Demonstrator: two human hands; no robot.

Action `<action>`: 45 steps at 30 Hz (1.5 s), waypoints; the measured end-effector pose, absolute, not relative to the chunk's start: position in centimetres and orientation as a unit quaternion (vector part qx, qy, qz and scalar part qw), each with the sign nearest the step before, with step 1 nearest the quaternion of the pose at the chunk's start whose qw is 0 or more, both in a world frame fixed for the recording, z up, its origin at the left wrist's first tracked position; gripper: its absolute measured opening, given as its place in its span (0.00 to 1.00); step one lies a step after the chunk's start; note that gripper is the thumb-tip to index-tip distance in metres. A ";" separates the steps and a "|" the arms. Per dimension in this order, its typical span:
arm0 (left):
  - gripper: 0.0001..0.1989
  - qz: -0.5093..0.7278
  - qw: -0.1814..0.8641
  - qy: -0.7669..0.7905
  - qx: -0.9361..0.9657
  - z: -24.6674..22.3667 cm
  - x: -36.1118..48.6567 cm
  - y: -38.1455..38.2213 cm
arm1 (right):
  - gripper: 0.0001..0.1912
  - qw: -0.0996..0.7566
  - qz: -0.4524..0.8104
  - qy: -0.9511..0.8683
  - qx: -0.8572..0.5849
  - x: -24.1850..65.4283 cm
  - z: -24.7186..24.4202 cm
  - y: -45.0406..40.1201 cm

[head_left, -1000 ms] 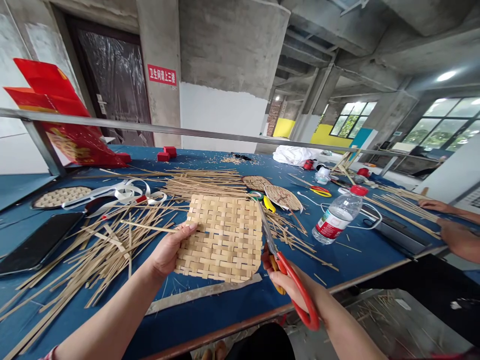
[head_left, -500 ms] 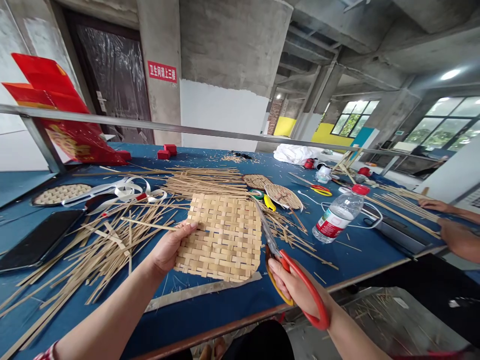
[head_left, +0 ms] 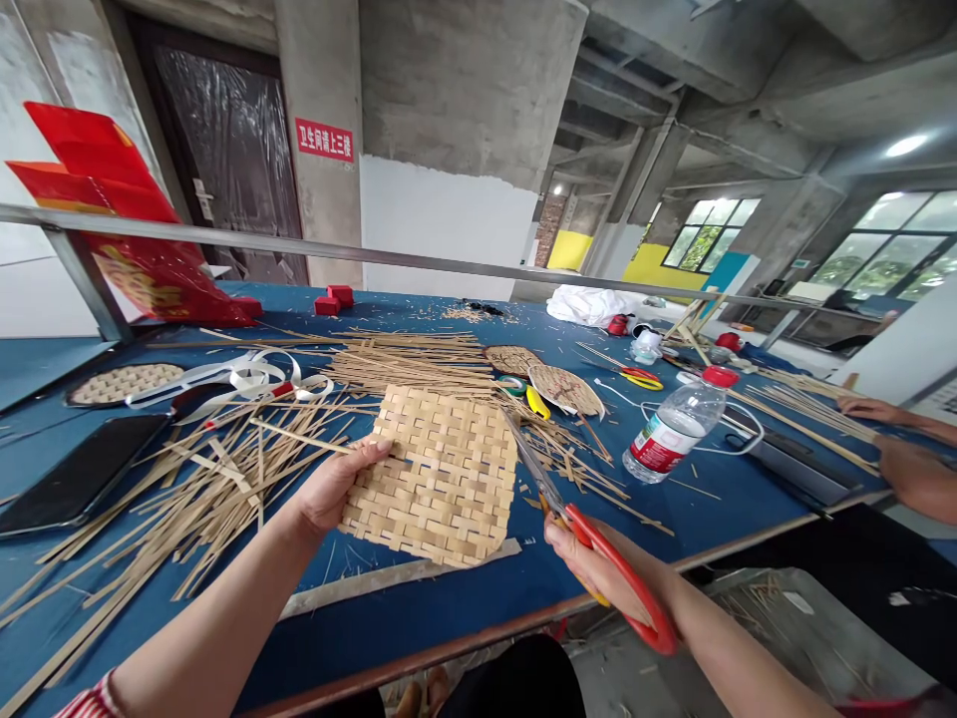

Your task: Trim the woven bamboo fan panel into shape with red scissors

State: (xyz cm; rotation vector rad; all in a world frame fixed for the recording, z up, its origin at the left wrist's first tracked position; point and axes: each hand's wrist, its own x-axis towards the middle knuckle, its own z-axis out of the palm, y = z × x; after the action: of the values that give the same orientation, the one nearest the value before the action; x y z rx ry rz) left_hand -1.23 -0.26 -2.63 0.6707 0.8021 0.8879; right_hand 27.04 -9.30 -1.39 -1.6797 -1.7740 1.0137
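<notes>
A square mat woven from flat bamboo strips [head_left: 438,479] is held up above the blue table, its corners rounded. My left hand [head_left: 340,484] pinches its left edge, thumb on top. In my right hand [head_left: 598,558] is a pair of scissors [head_left: 542,474] with red and yellow handles, fingers wrapped through the loops. The blades point up and left, beside the mat's right edge near its upper right corner. Whether the blades touch the mat I cannot tell. Behind the mat lies a pile of bamboo strips [head_left: 411,359].
Loose strips [head_left: 224,489] and a black phone [head_left: 79,474] lie at the left. A water bottle [head_left: 677,424] stands right of the scissors. Round woven pieces [head_left: 564,389] lie behind. Another person's hands [head_left: 908,469] are at the right edge. A metal rail [head_left: 419,261] crosses the back.
The scissors and my right hand have shifted slightly right, and the handles look closer together. The mat has tilted a little, its lower edge moving left.
</notes>
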 end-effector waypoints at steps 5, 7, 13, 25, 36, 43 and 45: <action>0.12 0.386 0.793 0.355 0.309 -2.8 -1.3 -0.4 | 0.17 0.202 0.348 -0.688 -0.604 27.0 -0.7 -9.4; 0.13 0.388 0.790 0.356 0.314 -2.8 -1.3 -0.4 | 0.19 0.202 0.350 -0.675 -0.618 26.5 -0.5 -9.6; 0.11 0.403 0.776 0.370 0.314 -2.9 -1.7 -0.1 | 0.20 0.214 0.318 -0.679 -0.627 25.7 0.3 -9.7; 0.09 0.397 0.780 0.366 0.317 -3.0 -2.0 0.3 | 0.20 0.168 0.219 -0.736 -0.617 26.4 0.2 -9.2; 0.10 0.371 0.790 0.346 0.345 -3.5 -2.6 0.7 | 0.15 0.080 0.287 -0.765 -0.571 27.4 0.9 -8.6; 0.09 0.377 0.786 0.350 0.342 -3.5 -2.8 0.8 | 0.17 0.076 0.244 -0.773 -0.581 26.4 1.5 -8.7; 0.10 0.381 0.785 0.354 0.335 -3.6 -2.8 0.9 | 0.18 0.086 0.220 -0.774 -0.587 26.3 1.5 -8.8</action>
State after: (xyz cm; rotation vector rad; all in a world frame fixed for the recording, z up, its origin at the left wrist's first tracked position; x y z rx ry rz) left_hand -2.81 0.86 -3.55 0.7231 0.7636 0.8217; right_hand 26.30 -8.78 1.48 -1.7502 -2.3074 0.6561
